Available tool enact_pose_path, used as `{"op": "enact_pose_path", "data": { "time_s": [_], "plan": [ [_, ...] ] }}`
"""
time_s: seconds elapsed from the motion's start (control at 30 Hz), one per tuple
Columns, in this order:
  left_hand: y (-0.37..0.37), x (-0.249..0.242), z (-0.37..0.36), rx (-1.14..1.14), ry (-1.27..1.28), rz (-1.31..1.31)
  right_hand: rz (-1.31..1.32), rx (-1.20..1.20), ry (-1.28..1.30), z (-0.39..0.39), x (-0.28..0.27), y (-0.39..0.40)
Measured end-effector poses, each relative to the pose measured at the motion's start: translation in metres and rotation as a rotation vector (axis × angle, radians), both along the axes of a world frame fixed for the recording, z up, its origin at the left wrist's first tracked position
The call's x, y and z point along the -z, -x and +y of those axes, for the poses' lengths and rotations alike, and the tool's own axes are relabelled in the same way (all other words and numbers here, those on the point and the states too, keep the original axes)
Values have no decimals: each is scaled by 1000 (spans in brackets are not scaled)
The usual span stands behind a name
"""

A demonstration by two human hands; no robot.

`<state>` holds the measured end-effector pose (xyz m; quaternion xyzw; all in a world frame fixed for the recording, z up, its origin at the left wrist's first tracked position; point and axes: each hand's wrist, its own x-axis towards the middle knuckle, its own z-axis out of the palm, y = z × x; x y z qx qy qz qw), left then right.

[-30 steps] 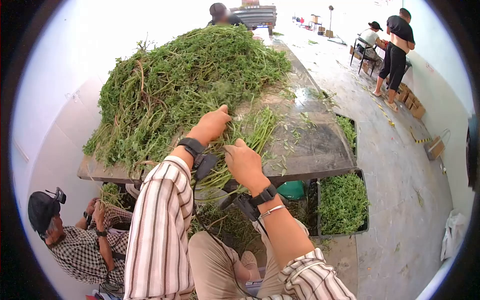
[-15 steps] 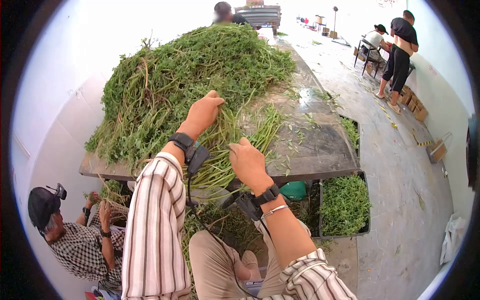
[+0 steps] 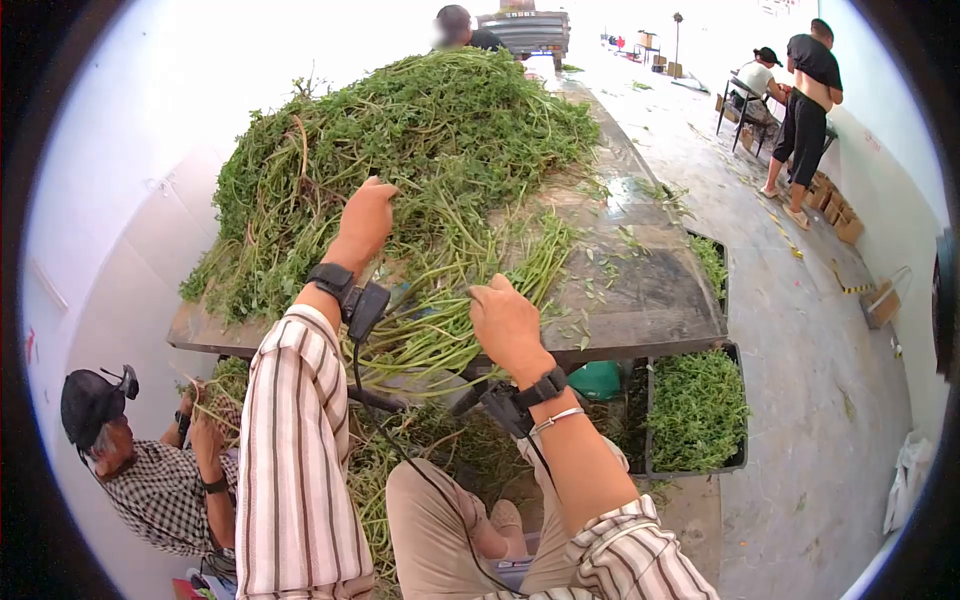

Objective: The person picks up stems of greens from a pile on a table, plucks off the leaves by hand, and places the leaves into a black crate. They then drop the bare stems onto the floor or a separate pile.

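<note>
A large heap of green leafy stems [image 3: 400,130] covers much of the wooden table [image 3: 640,290]. My left hand [image 3: 364,218] is at the near side of the heap, fingers bent against the greens; what they hold, if anything, is hidden. Lower and to the right, my right hand [image 3: 505,318] has its fingers pressed together beside a looser bunch of long stems [image 3: 430,325] near the table's front edge. Whatever lies between those fingertips is too small to make out. Both wrists carry black straps with devices and cables.
Black crates of greens [image 3: 697,408] stand below the table's right side. At the lower left a co-worker [image 3: 165,480] handles stems. Another person [image 3: 468,30] is behind the heap. Two people [image 3: 803,120] are at the back right, near cardboard boxes [image 3: 832,208]. Cut stems lie under the table.
My left hand has moved left and slightly down, away from the loose stems. My right hand has barely shifted. The view has moved slightly.
</note>
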<state>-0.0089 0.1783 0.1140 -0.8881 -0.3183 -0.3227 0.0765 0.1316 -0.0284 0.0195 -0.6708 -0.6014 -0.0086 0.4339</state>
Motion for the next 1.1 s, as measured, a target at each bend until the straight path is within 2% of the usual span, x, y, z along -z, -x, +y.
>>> {"op": "enact_pose_path", "data": {
  "time_s": [0.07,0.2,0.27,0.33,0.4,0.43,0.5,0.53,0.63,0.77,0.83,0.93,1.03,1.1],
  "plan": [
    [6,2,-1,-60,25,-89,-1,2,15,0,0,0],
    [16,-7,-7,-139,76,-68,11,-4,10,0,1,-1],
    [17,-3,-16,-154,-110,120,7,-14,7,1,1,0],
    [4,-3,-31,-144,-82,115,19,-16,-2,1,0,0],
    [-13,-5,-45,-37,199,196,24,-8,-9,0,-2,0],
    [-22,-2,-51,-35,202,198,26,-9,-13,-1,-2,0],
    [-37,4,-63,144,405,167,11,-8,12,0,-2,0],
    [-43,6,-69,141,405,165,-3,-5,34,0,-2,0],
    [-53,16,-74,158,223,372,13,-9,24,-1,-4,1],
    [-52,34,-61,136,188,361,50,-10,-9,-2,-5,1],
    [-53,32,-59,89,380,360,47,-2,-5,-2,-5,1],
    [-49,26,-66,125,391,257,62,-8,-10,-3,-7,1],
    [-48,18,-60,136,246,275,63,-17,-18,-2,-4,0],
    [-46,7,-61,117,258,242,64,-17,-6,-2,-4,0]
  ]
}}
